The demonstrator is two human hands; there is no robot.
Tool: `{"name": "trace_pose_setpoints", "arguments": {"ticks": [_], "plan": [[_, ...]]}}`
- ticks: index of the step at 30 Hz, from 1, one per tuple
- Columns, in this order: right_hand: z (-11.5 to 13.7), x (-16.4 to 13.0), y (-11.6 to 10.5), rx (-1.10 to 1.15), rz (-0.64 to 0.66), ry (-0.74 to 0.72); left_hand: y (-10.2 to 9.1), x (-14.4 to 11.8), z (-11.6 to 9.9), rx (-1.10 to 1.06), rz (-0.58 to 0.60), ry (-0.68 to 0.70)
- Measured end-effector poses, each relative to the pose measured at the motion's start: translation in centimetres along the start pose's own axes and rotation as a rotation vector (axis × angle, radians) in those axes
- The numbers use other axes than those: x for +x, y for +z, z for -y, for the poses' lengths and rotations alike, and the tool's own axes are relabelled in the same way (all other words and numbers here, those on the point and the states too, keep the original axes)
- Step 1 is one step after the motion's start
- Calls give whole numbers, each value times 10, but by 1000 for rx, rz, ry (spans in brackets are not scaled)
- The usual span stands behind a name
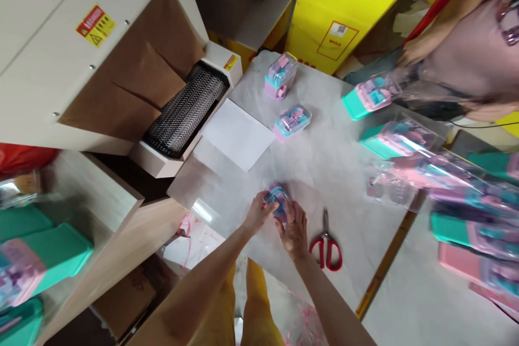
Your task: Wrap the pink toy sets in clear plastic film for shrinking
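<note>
A small pink and blue toy in clear wrap (277, 195) rests on the white table (348, 173) near its front edge. My left hand (259, 211) grips its left side. My right hand (294, 231) cups its right and near side. Both hands close around the same toy. Two more wrapped toys lie farther back: one (292, 120) flat at mid-table, another (279, 75) upright near the far edge.
Red-handled scissors (326, 246) lie right of my right hand. A white sheet (238, 134) sits by the mesh conveyor (186, 111) of a beige machine at left. Wrapped teal and pink boxes (474, 200) pile at right. Another person (466, 48) holds a box (367, 96).
</note>
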State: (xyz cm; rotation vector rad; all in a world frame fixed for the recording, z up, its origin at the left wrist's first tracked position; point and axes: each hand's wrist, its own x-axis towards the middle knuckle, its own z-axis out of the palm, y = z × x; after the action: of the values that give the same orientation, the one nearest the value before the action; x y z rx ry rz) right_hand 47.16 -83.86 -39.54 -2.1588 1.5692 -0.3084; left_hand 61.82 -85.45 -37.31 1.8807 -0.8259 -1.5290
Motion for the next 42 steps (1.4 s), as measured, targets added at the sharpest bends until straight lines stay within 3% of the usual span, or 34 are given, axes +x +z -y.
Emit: {"name": "trace_pose_setpoints", "arguments": {"ticks": [8, 13, 21, 26, 30, 34, 37, 39, 42], "plan": [[-5, 6, -7, 294, 39, 74, -3, -2, -7, -27, 47, 24], [-11, 14, -11, 479, 112, 275, -3, 1, -1, 29, 56, 23], [-6, 22, -22, 360, 187, 270, 4, -3, 3, 89, 20, 45], [10, 19, -18, 82, 36, 205, 1, -1, 20, -147, -36, 202], [5, 16, -19, 78, 48, 167, -1, 4, 35, -315, -114, 86], [-12, 6, -36, 137, 37, 208, 4, 2, 34, -463, -30, 9], [-16, -7, -59, 248, 42, 352, 12, -6, 23, -671, 97, -56], [-13, -16, -75, 290, 8, 442, 16, -12, 12, -811, 187, -55], [-6, -26, -94, 404, -87, 466, 18, -21, -5, -900, 258, 13]]}}
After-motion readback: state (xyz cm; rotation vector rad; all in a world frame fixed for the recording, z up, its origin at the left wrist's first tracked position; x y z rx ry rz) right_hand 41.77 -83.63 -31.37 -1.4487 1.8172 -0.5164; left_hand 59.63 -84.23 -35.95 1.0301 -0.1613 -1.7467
